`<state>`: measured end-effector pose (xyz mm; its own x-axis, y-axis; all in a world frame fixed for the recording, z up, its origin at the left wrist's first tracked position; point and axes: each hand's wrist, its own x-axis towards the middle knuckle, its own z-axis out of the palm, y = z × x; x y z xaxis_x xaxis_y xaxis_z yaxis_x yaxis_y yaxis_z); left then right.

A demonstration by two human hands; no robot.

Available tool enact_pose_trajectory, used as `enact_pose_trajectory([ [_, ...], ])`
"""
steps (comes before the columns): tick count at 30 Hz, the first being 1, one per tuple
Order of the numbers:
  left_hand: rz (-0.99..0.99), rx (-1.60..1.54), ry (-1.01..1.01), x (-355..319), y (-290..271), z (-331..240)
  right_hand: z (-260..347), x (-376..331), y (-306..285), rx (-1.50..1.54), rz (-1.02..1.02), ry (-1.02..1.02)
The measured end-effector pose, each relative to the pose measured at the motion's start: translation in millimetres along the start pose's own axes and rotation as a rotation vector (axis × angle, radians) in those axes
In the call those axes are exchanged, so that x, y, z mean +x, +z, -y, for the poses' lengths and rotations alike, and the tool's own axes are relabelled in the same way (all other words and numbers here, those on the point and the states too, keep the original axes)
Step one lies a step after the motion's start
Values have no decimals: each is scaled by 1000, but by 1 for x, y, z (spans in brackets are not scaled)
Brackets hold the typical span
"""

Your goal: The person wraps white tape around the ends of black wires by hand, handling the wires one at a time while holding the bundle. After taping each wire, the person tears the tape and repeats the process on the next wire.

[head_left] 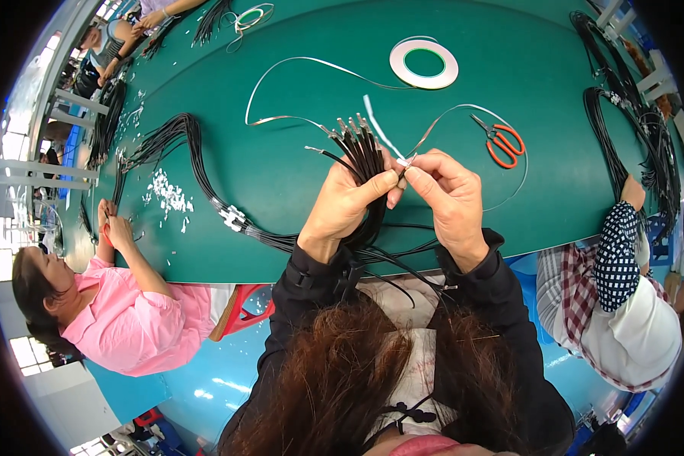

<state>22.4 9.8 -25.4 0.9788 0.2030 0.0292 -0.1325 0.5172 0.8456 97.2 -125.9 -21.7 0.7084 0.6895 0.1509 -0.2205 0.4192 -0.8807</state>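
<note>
Upright in my left hand (337,204) is a bundle of black cables (366,156), its fingers wrapped round them. The cables' bare ends fan out at the top. My right hand (454,199) meets the left thumb and pinches a small white strip (380,128) against one cable. The strip's free end sticks up to the left. What lies between the fingertips is partly hidden. Beyond my hands is a white tape roll (448,67) with a green inner ring; a thin strand loops from it towards the cable ends. Orange-handled snips (492,133) lie to the right.
On the green table (281,152), another length of black cables (194,144) with white connectors (234,219) curves leftward. White scraps (167,194) lie near it. A person in pink (140,327) works at left, another person (646,327) at right beside dark cable bundles (604,140).
</note>
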Motion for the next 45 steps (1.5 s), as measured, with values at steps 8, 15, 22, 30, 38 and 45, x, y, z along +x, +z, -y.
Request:
enact_pose_trajectory([
  [8, -192, 226, 15, -5, 12, 4, -4, -2, 3, -23, -132, 10],
  [15, -333, 355, 76, -6, 20, 10, -6, -2, 0, -99, -167, -47],
  [22, -258, 304, 81, -4, 16, 12, 1, -3, 3, -89, -130, -36],
  [30, -242, 321, 78, -3, 17, 12, 5, -3, 2, -116, -132, -15],
  [38, -178, 244, 85, -2, 12, 14, 2, -1, 3, -33, -91, 1],
  [45, -128, 180, 26, -2, 8, 15, 7, -4, 7, -23, -117, -9],
])
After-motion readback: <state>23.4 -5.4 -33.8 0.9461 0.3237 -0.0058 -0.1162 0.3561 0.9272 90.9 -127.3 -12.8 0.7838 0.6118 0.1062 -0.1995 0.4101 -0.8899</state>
